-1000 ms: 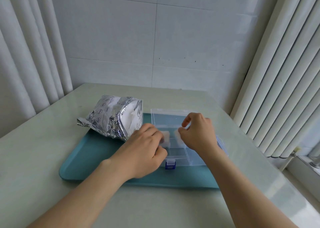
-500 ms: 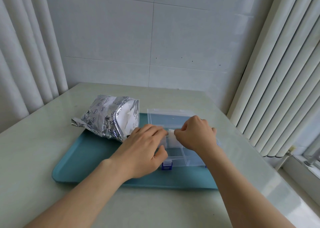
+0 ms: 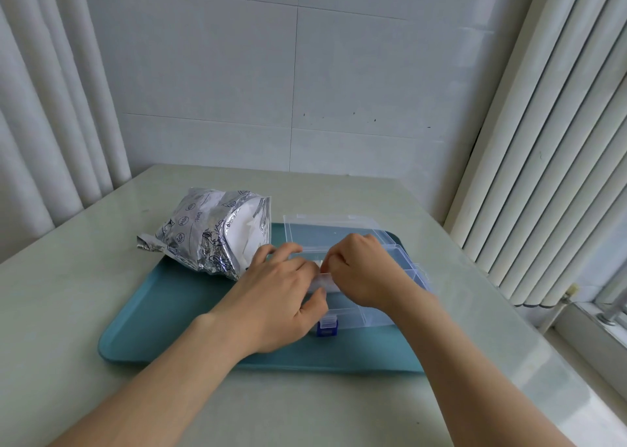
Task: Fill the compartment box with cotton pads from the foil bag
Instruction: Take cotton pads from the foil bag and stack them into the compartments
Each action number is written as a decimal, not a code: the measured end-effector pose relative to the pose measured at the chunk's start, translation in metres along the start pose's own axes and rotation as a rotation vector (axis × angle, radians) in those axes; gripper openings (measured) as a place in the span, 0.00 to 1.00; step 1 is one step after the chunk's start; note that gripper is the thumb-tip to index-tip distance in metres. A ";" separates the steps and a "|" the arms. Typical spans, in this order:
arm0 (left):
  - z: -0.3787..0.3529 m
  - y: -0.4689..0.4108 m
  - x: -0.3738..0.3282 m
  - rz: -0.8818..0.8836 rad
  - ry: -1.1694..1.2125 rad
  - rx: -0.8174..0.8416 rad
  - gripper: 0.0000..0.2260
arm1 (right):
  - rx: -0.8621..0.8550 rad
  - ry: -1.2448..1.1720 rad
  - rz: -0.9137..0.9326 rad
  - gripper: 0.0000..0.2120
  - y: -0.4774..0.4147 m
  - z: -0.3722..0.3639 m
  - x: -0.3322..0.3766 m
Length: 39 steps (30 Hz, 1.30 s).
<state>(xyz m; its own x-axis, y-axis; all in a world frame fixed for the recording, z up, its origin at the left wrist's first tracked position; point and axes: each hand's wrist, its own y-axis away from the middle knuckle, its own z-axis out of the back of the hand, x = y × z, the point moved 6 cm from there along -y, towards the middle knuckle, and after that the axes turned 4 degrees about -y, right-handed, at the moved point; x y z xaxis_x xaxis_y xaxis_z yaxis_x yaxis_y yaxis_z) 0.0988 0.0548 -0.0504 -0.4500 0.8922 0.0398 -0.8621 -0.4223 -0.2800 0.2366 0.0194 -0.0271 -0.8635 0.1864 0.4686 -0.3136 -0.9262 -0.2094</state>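
Note:
A silver foil bag (image 3: 207, 234) lies open on the left part of a teal tray (image 3: 159, 314), white cotton pads showing in its mouth. To its right a clear compartment box (image 3: 375, 317) stands with its lid (image 3: 330, 224) open and a blue latch (image 3: 327, 329) at the front. My left hand (image 3: 274, 297) and my right hand (image 3: 366, 273) meet over the box's left compartments, both pinching a small stack of white cotton pads (image 3: 322, 281). The hands hide most of the box's inside.
The tray rests on a pale green table (image 3: 68, 311) in a corner. White curtains hang at the left, vertical blinds (image 3: 543, 141) at the right, and a tiled wall stands behind. The table's right edge runs close to the tray.
The two hands have drawn together over the box's left side, and the pads they held apart are now one stack between the fingers. The bag, box and tray stay put.

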 end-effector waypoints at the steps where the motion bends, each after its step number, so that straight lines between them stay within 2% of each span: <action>1: 0.001 0.000 0.000 -0.007 -0.012 -0.010 0.27 | 0.011 0.023 0.023 0.23 0.000 -0.003 0.002; 4: 0.014 0.002 0.000 -0.049 0.055 -0.171 0.19 | -0.040 0.062 0.051 0.23 0.000 -0.006 0.003; 7: 0.038 0.008 0.008 -0.062 0.072 -0.484 0.11 | -0.152 0.071 0.049 0.21 0.002 0.003 0.005; 9: 0.051 0.013 0.024 0.028 0.024 -0.646 0.11 | -0.191 0.049 0.052 0.18 0.006 0.007 0.009; 11: 0.056 0.018 0.046 0.175 -0.022 -0.717 0.13 | -0.200 0.026 0.060 0.14 0.010 0.009 0.015; 13: 0.051 0.020 0.065 0.314 -0.080 -0.686 0.12 | -0.216 0.023 0.081 0.13 0.013 0.008 0.021; 18: 0.032 0.018 0.076 0.559 -0.186 -0.423 0.16 | -0.273 -0.009 0.124 0.12 0.018 0.004 0.039; 23: 0.030 0.006 0.063 0.628 -0.286 -0.364 0.16 | -0.311 -0.030 0.120 0.13 0.018 0.000 0.044; 27: 0.025 0.000 0.064 0.675 -0.319 -0.302 0.06 | -0.292 -0.028 0.085 0.13 0.016 -0.006 0.042; 35: 0.023 0.003 0.073 0.674 -0.309 -0.350 0.07 | -0.290 -0.022 0.081 0.14 0.016 -0.008 0.043; 39: 0.030 0.006 0.072 0.600 -0.238 -0.489 0.04 | -0.289 -0.047 0.062 0.12 0.018 -0.005 0.042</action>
<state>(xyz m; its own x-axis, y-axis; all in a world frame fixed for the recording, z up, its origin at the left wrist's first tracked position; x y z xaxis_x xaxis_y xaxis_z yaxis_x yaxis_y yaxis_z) 0.0538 0.1119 -0.0204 -0.8887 0.4543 -0.0624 -0.2835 -0.6512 -0.7040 0.1924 0.0121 -0.0151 -0.8674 0.1101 0.4853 -0.3659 -0.8021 -0.4719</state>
